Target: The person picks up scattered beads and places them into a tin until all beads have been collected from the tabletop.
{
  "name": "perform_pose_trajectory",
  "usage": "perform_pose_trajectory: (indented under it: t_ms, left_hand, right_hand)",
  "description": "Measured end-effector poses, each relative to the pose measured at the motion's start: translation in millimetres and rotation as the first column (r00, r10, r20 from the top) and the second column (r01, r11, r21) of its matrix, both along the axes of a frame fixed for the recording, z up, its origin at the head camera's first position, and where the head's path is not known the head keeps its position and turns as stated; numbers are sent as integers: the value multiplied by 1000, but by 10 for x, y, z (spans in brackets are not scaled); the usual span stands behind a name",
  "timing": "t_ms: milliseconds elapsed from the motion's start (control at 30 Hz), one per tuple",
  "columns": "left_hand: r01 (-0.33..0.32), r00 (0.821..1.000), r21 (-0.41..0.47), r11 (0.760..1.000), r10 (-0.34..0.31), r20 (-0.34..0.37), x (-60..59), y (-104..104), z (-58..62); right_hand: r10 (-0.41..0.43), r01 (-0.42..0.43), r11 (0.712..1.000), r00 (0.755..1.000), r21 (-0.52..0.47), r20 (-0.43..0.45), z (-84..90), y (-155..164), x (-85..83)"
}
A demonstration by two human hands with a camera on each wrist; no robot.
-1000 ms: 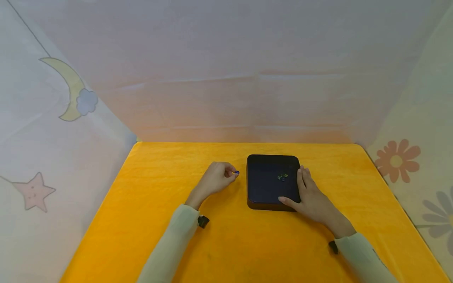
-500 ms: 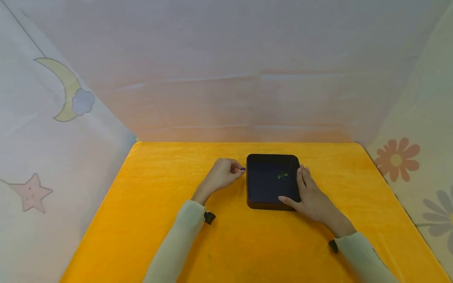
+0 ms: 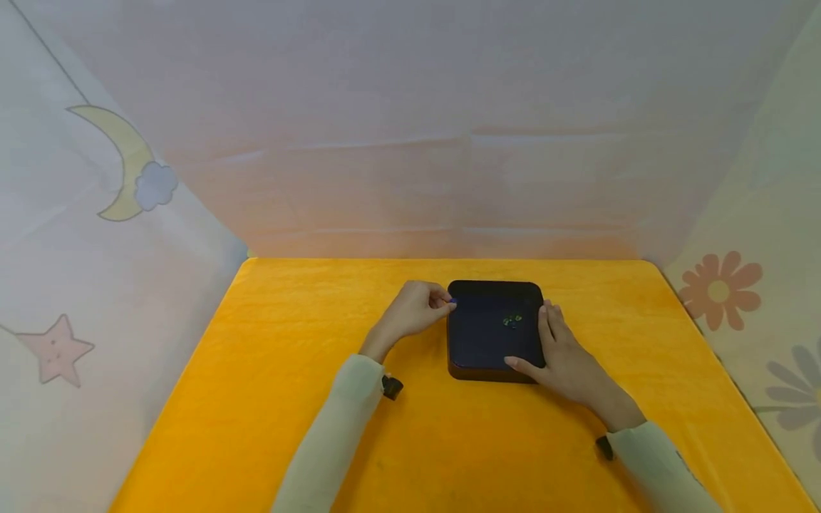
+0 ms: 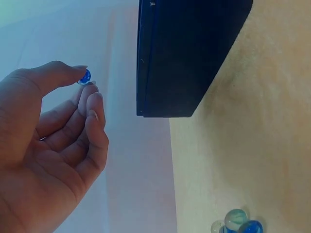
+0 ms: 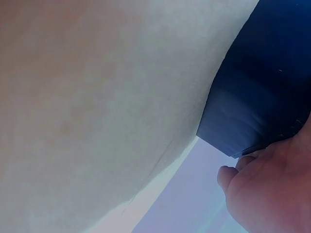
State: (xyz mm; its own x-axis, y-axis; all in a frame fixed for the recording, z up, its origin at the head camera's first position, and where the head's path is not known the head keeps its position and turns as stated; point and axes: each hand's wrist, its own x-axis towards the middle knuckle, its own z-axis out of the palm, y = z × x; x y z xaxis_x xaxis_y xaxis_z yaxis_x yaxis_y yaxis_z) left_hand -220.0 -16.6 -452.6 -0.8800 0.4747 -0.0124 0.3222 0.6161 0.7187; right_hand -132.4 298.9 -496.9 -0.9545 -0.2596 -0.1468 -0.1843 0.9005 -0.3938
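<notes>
In the head view my left hand (image 3: 413, 310) pinches a small blue marble (image 3: 452, 301) between thumb and fingertips, right at the left rim of a black square tray (image 3: 474, 335). The left wrist view shows the blue glass marble (image 4: 85, 76) at the tip of the thumb, with the other fingers loosely bent below. My right hand (image 3: 567, 360) rests along the tray's right side, fingers extended and thumb over the near right corner. Several green-yellow and blue marbles (image 3: 512, 321) lie together inside the tray, right of its middle.
More marbles (image 4: 237, 221), clear and blue, lie on the cloth at the bottom of the left wrist view. A yellow cloth (image 3: 487, 442) covers the table. Pale printed fabric walls (image 3: 398, 192) stand behind it and at both sides.
My left hand has moved right and slightly away from me, bringing the blue marble from beside the tray to its left rim. The right hand and tray have stayed put.
</notes>
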Motion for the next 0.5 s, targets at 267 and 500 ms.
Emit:
perform_pose_trajectory:
  t_ms: [267, 500]
  left_hand:
    - [7, 1000, 31, 999, -6, -11, -63, 64, -8]
    - [8, 1000, 37, 999, -9, 11, -77, 130, -29]
  right_hand:
    - [-9, 9, 1000, 1000, -4, 6, 9, -18, -8]
    - [-10, 10, 1000, 1000, -2, 15, -9, -5, -2]
